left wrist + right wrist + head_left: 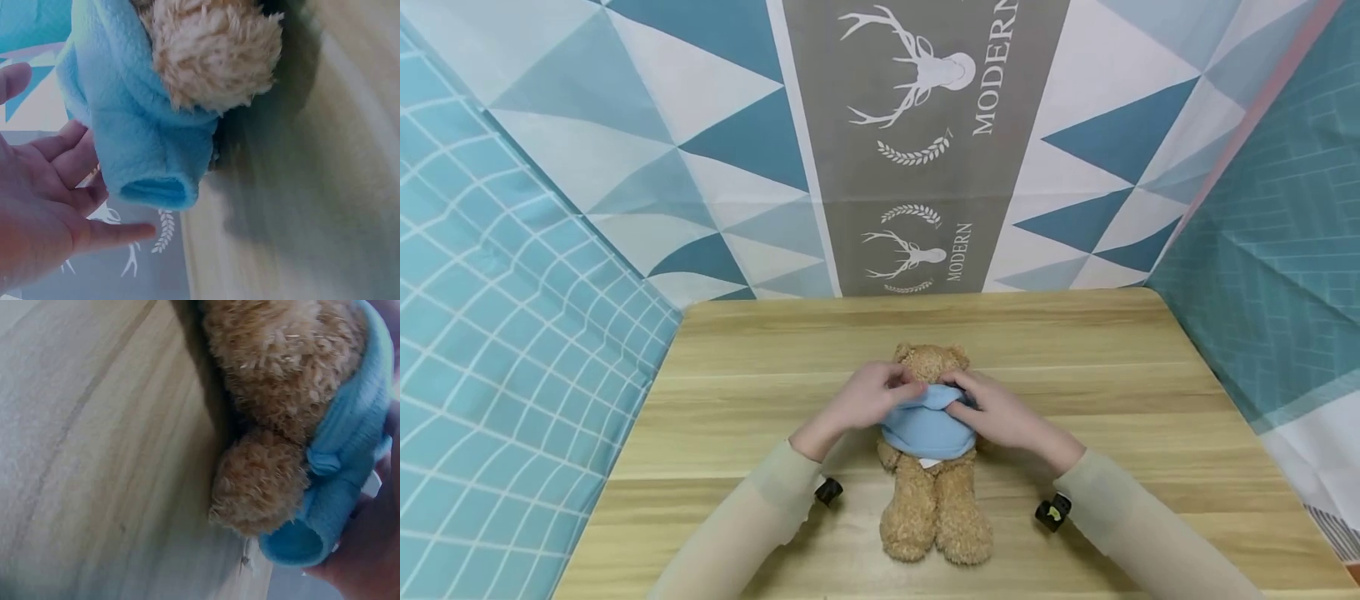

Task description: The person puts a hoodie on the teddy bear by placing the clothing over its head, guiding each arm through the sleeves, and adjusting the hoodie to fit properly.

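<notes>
A brown teddy bear (912, 512) lies on its back, legs pointing towards me, with a light blue fleece top (934, 437) across its chest. My left hand (867, 398) is at the top's upper left edge, near the bear's chin. In the left wrist view its spread fingers reach the fabric beside a hollow sleeve (153, 147), and the thumb stands apart. My right hand (1000, 412) grips the top's upper right edge, thumb over the cloth. A furry paw (259, 484) sits outside the other sleeve (297, 540). A white tag (929, 462) shows below the hem.
The bear is on a wooden table (760, 350). Behind it hangs a patterned cloth (910, 167), with a blue checked cloth (512, 275) to the left and a teal one (1285, 225) to the right. Small black devices (828, 491) sit at both wrists.
</notes>
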### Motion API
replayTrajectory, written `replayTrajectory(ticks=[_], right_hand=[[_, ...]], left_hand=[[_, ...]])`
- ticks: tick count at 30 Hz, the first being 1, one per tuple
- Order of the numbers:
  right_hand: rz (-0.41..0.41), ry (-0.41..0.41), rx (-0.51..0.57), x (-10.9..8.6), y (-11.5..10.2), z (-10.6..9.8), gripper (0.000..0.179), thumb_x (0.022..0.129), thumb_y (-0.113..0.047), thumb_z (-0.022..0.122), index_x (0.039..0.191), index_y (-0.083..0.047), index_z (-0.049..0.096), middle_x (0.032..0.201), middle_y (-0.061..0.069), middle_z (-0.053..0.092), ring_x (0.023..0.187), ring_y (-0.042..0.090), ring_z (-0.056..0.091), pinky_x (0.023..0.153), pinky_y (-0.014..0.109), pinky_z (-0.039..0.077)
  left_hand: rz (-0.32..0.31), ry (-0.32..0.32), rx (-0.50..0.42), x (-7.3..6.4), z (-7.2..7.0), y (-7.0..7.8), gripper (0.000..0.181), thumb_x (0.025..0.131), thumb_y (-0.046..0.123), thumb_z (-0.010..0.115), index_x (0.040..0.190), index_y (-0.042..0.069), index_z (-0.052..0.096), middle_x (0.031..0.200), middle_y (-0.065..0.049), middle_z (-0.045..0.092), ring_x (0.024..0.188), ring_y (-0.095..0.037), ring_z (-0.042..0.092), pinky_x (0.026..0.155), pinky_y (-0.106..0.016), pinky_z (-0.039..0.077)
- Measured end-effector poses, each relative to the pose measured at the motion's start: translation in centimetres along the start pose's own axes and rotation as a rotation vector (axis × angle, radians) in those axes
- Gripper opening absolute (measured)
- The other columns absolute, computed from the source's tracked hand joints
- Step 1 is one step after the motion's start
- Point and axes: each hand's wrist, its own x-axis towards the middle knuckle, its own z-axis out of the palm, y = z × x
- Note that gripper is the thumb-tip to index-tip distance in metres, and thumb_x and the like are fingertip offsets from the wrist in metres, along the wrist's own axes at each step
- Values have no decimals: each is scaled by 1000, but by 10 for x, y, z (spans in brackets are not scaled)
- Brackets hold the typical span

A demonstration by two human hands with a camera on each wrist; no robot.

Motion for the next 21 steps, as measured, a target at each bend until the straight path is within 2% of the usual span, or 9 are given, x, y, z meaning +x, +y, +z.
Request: replayTrajectory(ticks=[3,6,9,12,14,16,21], right_hand=[[16,-14,-55,3,-2,1,32,110,-27,58,139,-15,63,134,10,69,122,34,66,101,57,53],[25,-30,-89,3,-2,3,35,111,-31,57,142,-14,64,140,13,66,126,37,64,104,59,51],[45,-25,-126,1,2,4,46,113,-36,54,153,-13,58,150,21,56,135,45,55,108,65,46],[78,-15,-143,-2,7,6,57,115,-41,48,167,-20,39,161,29,41,143,55,43,111,73,38],[95,-1,-125,-3,9,6,61,116,-42,45,171,-24,28,165,30,34,146,57,38,113,75,34],[99,23,-86,-4,10,8,64,115,-41,47,172,-23,23,166,31,31,147,57,36,114,74,33],[93,108,-27,-1,5,10,60,112,-39,56,165,-13,41,159,24,46,143,48,47,113,67,40]], left_hand=[[-21,-6,-11,1,-1,-1,32,105,42,63,90,16,75,84,5,69,77,-15,60,70,-34,50],[-23,10,53,0,1,-1,29,105,38,64,97,14,78,89,3,72,92,-21,62,83,-40,51],[25,83,176,-1,3,-3,27,107,29,65,107,7,80,102,-6,76,108,-32,63,98,-50,50],[53,165,235,-1,4,-4,26,108,20,65,121,1,78,120,-15,75,119,-38,65,107,-53,49],[48,193,213,-1,4,-5,28,108,16,66,128,-1,74,127,-17,71,120,-37,67,105,-50,53],[31,216,170,-1,5,-7,27,107,15,67,130,0,71,128,-17,69,118,-34,67,101,-48,55],[26,251,137,-1,8,-14,20,108,17,67,121,3,72,117,-12,72,108,-27,70,93,-43,58]])
